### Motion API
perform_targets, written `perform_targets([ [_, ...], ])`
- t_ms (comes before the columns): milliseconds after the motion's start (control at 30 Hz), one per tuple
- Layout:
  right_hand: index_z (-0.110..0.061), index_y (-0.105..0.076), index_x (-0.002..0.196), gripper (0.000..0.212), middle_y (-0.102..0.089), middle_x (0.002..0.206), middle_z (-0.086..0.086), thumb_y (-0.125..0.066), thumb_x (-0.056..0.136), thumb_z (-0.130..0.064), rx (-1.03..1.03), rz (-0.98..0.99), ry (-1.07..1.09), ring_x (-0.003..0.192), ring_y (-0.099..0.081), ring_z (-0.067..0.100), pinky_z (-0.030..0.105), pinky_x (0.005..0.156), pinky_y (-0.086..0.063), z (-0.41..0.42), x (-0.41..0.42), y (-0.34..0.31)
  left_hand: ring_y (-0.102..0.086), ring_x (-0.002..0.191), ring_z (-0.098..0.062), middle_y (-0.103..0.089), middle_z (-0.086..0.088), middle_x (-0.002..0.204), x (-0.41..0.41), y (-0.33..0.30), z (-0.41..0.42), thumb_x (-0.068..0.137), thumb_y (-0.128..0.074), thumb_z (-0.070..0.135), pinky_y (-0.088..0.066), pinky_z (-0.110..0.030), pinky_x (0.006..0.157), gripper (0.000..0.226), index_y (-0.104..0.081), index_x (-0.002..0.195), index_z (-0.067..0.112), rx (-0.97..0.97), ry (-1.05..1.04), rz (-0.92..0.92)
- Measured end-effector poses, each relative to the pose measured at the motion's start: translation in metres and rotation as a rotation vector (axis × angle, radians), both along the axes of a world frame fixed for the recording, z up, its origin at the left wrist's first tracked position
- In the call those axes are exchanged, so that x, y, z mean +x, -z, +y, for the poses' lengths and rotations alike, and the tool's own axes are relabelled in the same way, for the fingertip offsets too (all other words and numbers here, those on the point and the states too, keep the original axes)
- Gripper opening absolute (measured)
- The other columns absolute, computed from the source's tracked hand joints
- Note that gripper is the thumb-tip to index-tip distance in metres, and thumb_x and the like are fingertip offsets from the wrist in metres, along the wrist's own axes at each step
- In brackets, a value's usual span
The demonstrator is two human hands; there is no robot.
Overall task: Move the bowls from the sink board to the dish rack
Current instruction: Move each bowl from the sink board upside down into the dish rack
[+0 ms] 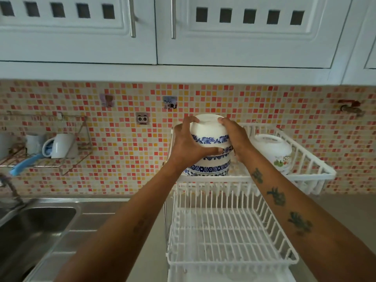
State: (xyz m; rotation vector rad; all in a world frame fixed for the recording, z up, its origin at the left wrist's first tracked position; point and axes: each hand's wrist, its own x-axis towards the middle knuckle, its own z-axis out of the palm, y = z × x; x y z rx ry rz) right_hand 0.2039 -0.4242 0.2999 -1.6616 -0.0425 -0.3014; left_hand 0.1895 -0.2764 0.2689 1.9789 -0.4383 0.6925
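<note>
Head view: both hands clamp an upside-down top bowl (209,132) on a stack of bowls (209,165) standing on the upper tier of the dish rack (234,231). Left hand (187,143) has fingers spread round the bowl's left side, thumb under its rim; right hand (236,137) has fingers curled over the foot and right wall. Likely glazed ceramic: stiff, breakable, fairly heavy, probably slick if wet. Best held as now, two hands on opposite walls near the rim, not by the small foot. Count: about four blue-patterned bowls in the stack, top one included, lower ones partly hidden so not certain. One white bowl with a fruit print (273,152) sits apart on the right of the same tier. Lower tier holds nothing. Sink (40,220) at left; the board beside it shows no bowls.
</note>
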Motion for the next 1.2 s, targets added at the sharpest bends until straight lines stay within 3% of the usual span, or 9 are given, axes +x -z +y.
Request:
perform_targets([
  [333, -0.033, -0.062, 0.109, 0.056, -0.071, 0.111, 0.001, -0.056, 0.061, -0.061, -0.079, 0.046, -0.015, 0.097, -0.069, 0.023, 0.046, 0.095, -0.052, -0.004, 0.006, 0.009, -0.049, 0.11, -0.022, -0.041, -0.001, 0.12, 0.006, 0.003, 0.003, 0.045, -0.094, 0.038, -0.052, -0.032, 0.086, 0.091, -0.039, 0.118, 0.03, 0.012, 0.012, 0.064],
  [433, -0.027, -0.063, 0.113, 0.06, -0.07, 0.11, 0.003, -0.055, 0.063, -0.059, -0.113, 0.075, -0.003, 0.097, -0.068, 0.023, 0.046, 0.096, -0.051, -0.004, 0.007, 0.01, -0.049, 0.108, -0.022, -0.042, -0.004, 0.123, 0.006, 0.003, 0.003, 0.046, -0.094, 0.037, -0.052, -0.033, 0.087, 0.093, -0.039, 0.119, 0.028, 0.032, 0.016, 0.081],
  [633, -0.027, -0.061, 0.08, 0.029, -0.07, 0.108, 0.009, -0.053, 0.068, -0.052, -0.14, 0.114, -0.02, 0.101, -0.066, 0.031, 0.053, 0.099, -0.048, -0.001, 0.007, 0.015, -0.047, 0.1, -0.02, -0.041, -0.006, 0.122, 0.003, 0.004, 0.003, 0.049, -0.093, 0.031, -0.046, -0.028, 0.078, 0.091, -0.038, 0.121, 0.023, 0.065, 0.024, 0.121],
  [833, -0.028, -0.061, 0.08, 0.024, -0.069, 0.11, 0.009, -0.052, 0.077, -0.049, -0.16, 0.139, -0.041, 0.103, -0.065, 0.031, 0.05, 0.101, -0.047, -0.004, 0.013, 0.019, -0.052, 0.101, -0.025, -0.042, -0.006, 0.12, 0.004, 0.005, 0.005, 0.049, -0.093, 0.032, -0.053, -0.036, 0.081, 0.092, -0.037, 0.12, 0.021, 0.112, 0.016, 0.141],
  [967, -0.028, -0.061, 0.093, 0.033, -0.068, 0.116, 0.01, -0.049, 0.074, -0.053, -0.19, 0.185, -0.063, 0.105, -0.064, 0.032, 0.05, 0.101, -0.047, -0.004, 0.016, 0.021, -0.053, 0.105, -0.028, -0.042, -0.008, 0.122, 0.005, 0.006, 0.006, 0.05, -0.093, 0.03, -0.054, -0.037, 0.08, 0.091, -0.036, 0.121, 0.02, 0.129, 0.015, 0.161],
  [1200, -0.023, -0.058, 0.092, 0.025, -0.067, 0.105, 0.008, -0.046, 0.087, -0.044, -0.187, 0.186, -0.077, 0.101, -0.063, 0.03, 0.042, 0.094, -0.047, -0.005, 0.022, 0.024, -0.037, 0.099, -0.019, -0.036, -0.012, 0.128, 0.002, 0.005, 0.003, 0.06, -0.09, 0.03, -0.036, -0.025, 0.08, 0.092, -0.031, 0.129, 0.016, 0.205, 0.008, 0.187],
])
